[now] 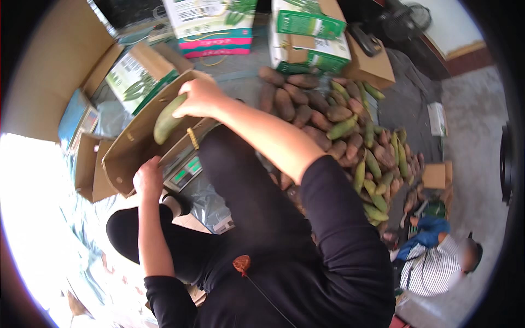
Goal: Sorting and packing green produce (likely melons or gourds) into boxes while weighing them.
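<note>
A long, smooth green oblong fruit is in my right hand, whose fingers are closed round its upper end. It hangs over the open cardboard box, a long narrow carton in front of me on the left. At the near end of this carton, my left hand is closed on its edge; part of the fingers is hidden. Right beside the box shows a digital scale with lit green figures. The inside of the box is only partly visible.
A big heap of brown and green oblong fruits lies on the right. Printed cartons and stacked green-white boxes stand at the back, near a black fan. Another person in a striped shirt sits at the lower right.
</note>
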Tool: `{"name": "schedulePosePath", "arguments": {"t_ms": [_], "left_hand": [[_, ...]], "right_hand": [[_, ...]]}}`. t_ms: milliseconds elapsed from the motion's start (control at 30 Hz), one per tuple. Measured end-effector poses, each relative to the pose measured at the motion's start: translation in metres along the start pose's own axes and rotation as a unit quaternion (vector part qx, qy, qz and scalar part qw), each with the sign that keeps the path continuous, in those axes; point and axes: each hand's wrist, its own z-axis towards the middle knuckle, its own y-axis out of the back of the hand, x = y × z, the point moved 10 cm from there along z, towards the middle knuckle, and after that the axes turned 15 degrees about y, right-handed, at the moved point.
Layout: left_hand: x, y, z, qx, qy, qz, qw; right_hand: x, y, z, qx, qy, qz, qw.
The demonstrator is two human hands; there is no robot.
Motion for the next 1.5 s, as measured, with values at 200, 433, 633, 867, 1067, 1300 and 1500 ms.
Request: {"name": "schedulePosePath", "arguments": {"t_ms": [200,433,633,867,1067,1300,1500], "left_hand": [[-0.017,0.003,0.0,-0.003,-0.028,-0.023,0.999],[-0.017,0.006,0.003,-0.006,-0.01,-0.033,0.999],[-0.024,0.01,-0.001,-0.023,-0.047,-0.062,0.997],[-0.015,0.001,0.004,0.001,-0.019,-0.055,0.998],[-0.017,0.001,0.004,0.006,-0.02,-0.052,0.998],[-0.003,0.001,0.005,-0.022,-0.047,-0.052,0.997],[0.0,-0.01,0.011,0.008,-0.023,-0.055,0.998]], "right_hand": [[-0.045,0.042,-0.033,-0.169,-0.007,0.123,0.978],[-0.142,0.085,-0.232,-0.238,-0.158,0.141,0.948],[-0.211,0.039,-0.455,-0.194,-0.393,0.025,0.899],[-0.211,0.045,-0.581,-0.186,-0.489,-0.042,0.851],[-0.274,0.05,-0.626,-0.281,-0.524,-0.031,0.804],[-0.343,0.05,-0.566,-0.383,-0.538,0.129,0.74],[-0.397,0.088,-0.54,-0.305,-0.523,-0.057,0.794]]}}
